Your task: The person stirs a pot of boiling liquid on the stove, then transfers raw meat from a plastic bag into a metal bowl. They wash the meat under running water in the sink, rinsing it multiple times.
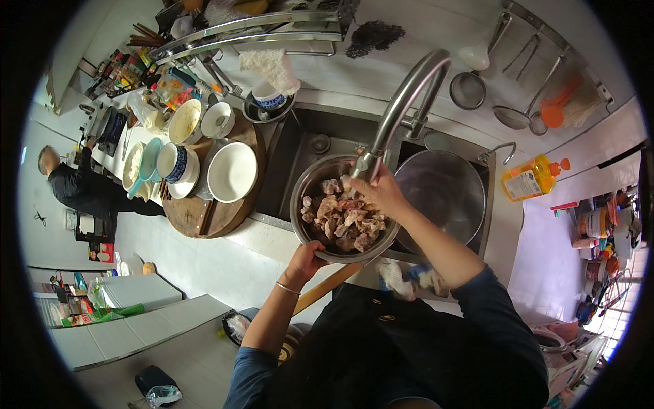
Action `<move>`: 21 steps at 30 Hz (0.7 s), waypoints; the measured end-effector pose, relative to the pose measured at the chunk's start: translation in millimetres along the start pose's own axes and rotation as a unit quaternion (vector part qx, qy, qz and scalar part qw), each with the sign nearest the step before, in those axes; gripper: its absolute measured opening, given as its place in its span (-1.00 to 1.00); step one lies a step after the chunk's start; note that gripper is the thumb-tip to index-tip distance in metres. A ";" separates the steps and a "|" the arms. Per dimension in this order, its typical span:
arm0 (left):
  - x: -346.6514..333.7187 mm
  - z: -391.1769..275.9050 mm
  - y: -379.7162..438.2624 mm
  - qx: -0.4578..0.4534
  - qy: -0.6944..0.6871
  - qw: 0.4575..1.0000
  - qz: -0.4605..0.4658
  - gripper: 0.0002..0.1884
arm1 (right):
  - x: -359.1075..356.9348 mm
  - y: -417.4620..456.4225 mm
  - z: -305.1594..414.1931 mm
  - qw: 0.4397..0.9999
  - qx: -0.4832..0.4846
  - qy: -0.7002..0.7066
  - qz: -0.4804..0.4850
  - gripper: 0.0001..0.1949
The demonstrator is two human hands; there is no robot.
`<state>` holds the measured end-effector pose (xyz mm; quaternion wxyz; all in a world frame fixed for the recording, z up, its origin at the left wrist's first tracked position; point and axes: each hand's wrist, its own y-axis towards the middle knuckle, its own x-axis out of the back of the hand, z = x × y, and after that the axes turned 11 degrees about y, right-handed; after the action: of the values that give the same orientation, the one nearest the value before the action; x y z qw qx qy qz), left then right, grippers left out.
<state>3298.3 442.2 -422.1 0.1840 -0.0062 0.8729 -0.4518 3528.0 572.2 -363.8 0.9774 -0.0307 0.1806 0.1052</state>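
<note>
A stainless steel bowl [298, 225] full of chopped, cooked-looking meat pieces [340, 217] sits over the double sink [278, 179]. My left hand [305, 262] grips its near rim, thumb on top. Above the bowl's far right side, my right hand [386, 194] wraps around the lower end of the steel faucet spout [391, 122]. The spout and fingers hide part of the meat. Whether water runs cannot be made out. To the right, a large round metal basin [442, 194] fills the other sink compartment.
Left of the sink, a round wooden chopping board [179, 220] carries a cleaver [205, 217], a white bowl [232, 173] and stacked dishes. Dish soap [534, 177] stands at the right. Ladles and strainers [467, 91] hang behind. Another person [84, 186] is by the stove at far left.
</note>
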 end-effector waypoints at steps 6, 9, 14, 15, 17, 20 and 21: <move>-2.4 -5.0 2.0 -0.024 0.057 0.997 0.037 -0.70 | -22.3 -36.7 -39.9 0.909 0.113 -0.385 0.111 -0.79; -6.8 -4.7 3.3 -0.065 0.088 0.994 0.029 -0.71 | -60.8 -23.0 -46.7 0.818 0.252 -0.481 0.192 -0.61; -0.8 -0.5 8.2 -0.072 0.071 0.995 0.022 -0.69 | -55.7 19.7 -34.0 0.822 0.002 -0.529 0.209 -0.65; -3.2 -0.6 5.9 -0.069 0.066 0.995 0.024 -0.69 | -45.7 23.5 -26.9 0.841 -0.067 -0.502 0.190 -0.67; -7.7 -4.5 3.7 -0.060 0.079 0.995 0.014 -0.69 | 0.3 18.9 -24.9 0.819 -0.102 -0.528 0.199 -0.71; -7.4 -10.0 5.9 -0.059 0.100 0.993 0.003 -0.73 | 33.4 12.3 -22.3 0.799 -0.079 -0.558 0.210 -0.72; -4.1 -9.2 6.4 -0.059 0.097 0.994 0.001 -0.75 | 28.3 -4.7 -21.0 0.801 -0.029 -0.558 0.214 -0.70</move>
<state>3300.1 453.9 -421.1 0.0984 0.0280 0.9118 -0.3977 3547.5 571.0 -393.5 0.8608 0.0438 -0.3970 0.3156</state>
